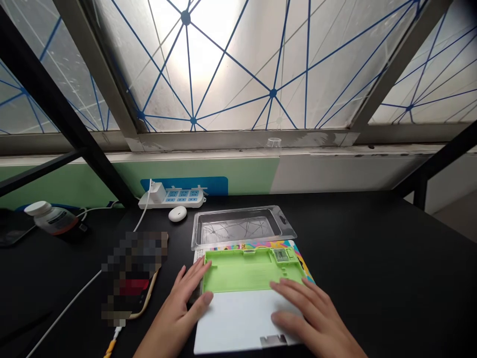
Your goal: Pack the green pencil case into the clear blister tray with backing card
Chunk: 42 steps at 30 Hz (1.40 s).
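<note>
A light green plastic tray [238,271] lies on a colourful printed card [303,261], with a white panel [234,323] along its near side. My left hand [186,298] rests at the left edge of the tray and panel, fingers apart, the fingertips touching the green rim. My right hand [307,311] lies over the right part of the white panel, its fingers spread and reaching the tray's lower right edge. Neither hand is wrapped round anything. Just beyond the tray is a clear plastic blister shell [238,228].
A phone [136,278] with a cable lies to the left. Behind it stand a white power strip [182,198] and a round white case [177,214]. A white-capped bottle [55,219] lies at the far left of the black table [380,268]. Black frame bars rise on both sides.
</note>
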Each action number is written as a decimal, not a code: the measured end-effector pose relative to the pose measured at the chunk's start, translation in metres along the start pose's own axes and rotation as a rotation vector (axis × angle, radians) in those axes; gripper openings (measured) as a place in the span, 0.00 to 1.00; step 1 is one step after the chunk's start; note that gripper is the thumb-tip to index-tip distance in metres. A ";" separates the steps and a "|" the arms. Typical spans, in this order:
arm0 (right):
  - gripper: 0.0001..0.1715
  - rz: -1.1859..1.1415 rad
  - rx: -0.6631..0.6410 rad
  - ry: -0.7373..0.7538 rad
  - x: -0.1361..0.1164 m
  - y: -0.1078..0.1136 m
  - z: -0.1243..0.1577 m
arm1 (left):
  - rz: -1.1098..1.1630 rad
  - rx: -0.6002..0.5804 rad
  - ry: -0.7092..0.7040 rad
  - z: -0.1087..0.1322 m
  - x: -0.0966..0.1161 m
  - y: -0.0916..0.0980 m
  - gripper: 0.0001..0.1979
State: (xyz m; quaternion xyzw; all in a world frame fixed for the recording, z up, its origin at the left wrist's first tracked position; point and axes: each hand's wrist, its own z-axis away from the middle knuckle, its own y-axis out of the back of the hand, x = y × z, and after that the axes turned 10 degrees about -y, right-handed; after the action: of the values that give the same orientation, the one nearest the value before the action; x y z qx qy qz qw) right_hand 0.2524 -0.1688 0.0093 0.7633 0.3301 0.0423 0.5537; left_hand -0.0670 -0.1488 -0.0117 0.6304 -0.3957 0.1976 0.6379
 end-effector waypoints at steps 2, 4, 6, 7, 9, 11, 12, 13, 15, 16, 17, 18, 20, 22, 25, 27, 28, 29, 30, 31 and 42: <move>0.40 0.007 -0.023 -0.119 0.020 0.000 0.011 | -0.032 0.006 0.018 0.002 -0.005 -0.004 0.27; 0.53 0.033 -0.006 -0.231 0.040 -0.004 0.019 | -0.063 0.025 0.030 0.004 -0.009 -0.009 0.28; 0.58 0.049 -0.009 -0.308 0.057 -0.009 0.026 | -0.081 0.045 0.035 0.005 -0.011 -0.012 0.28; 0.57 0.046 -0.015 -0.335 0.064 -0.012 0.028 | -0.077 0.060 0.035 0.005 -0.011 -0.013 0.28; 0.48 0.025 -0.005 -0.373 0.072 -0.018 0.029 | -0.038 0.102 0.027 0.005 -0.011 -0.013 0.27; 0.35 -0.007 0.053 -0.439 0.074 -0.022 0.026 | 0.015 0.149 0.010 0.006 -0.010 -0.011 0.27; 0.30 -0.026 0.084 -0.490 0.073 -0.024 0.023 | 0.037 0.165 0.004 0.006 -0.010 -0.011 0.28; 0.26 -0.044 0.112 -0.544 0.072 -0.026 0.020 | 0.054 0.173 0.002 0.006 -0.010 -0.010 0.29; 0.24 -0.067 0.150 -0.609 0.069 -0.029 0.013 | 0.082 0.166 0.003 0.005 -0.009 -0.010 0.32; 0.24 -0.066 0.159 -0.607 0.069 -0.030 0.011 | 0.091 0.156 0.002 0.005 -0.009 -0.010 0.33; 0.26 -0.055 0.169 -0.578 0.069 -0.031 0.009 | 0.092 0.151 0.000 0.004 -0.009 -0.010 0.33; 0.28 -0.041 0.177 -0.531 0.069 -0.032 0.008 | 0.080 0.147 -0.007 0.003 -0.008 -0.011 0.33; 0.31 -0.008 0.188 -0.419 0.071 -0.034 0.009 | 0.019 0.146 -0.039 0.002 -0.007 -0.014 0.32; 0.30 0.012 0.210 -0.325 0.072 -0.035 0.012 | -0.075 0.165 -0.100 0.003 -0.004 -0.017 0.32; 0.28 0.003 0.239 -0.284 0.070 -0.031 0.018 | -0.200 0.291 -0.242 0.005 0.004 -0.022 0.36; 0.28 -0.024 0.253 -0.282 0.067 -0.024 0.015 | -0.241 0.391 -0.308 0.003 0.013 -0.023 0.37; 0.28 -0.041 0.255 -0.275 0.067 -0.019 0.011 | -0.254 0.420 -0.319 0.000 0.019 -0.023 0.37; 0.28 -0.057 0.254 -0.257 0.067 -0.013 0.005 | -0.263 0.417 -0.299 -0.006 0.025 -0.021 0.37; 0.27 -0.071 0.248 -0.233 0.069 -0.008 -0.004 | -0.276 0.401 -0.267 -0.014 0.031 -0.019 0.37; 0.27 -0.083 0.238 -0.210 0.072 -0.003 -0.015 | -0.293 0.361 -0.248 -0.023 0.035 -0.016 0.36; 0.26 0.014 0.088 -0.117 0.118 -0.046 -0.107 | -0.471 0.193 0.012 -0.083 0.017 -0.010 0.33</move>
State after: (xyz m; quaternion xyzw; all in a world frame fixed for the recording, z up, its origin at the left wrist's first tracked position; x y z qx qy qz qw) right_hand 0.2770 -0.0084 -0.0253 0.7903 0.2934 -0.0133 0.5377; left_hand -0.0277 -0.0749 0.0038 0.7619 -0.2135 0.0844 0.6056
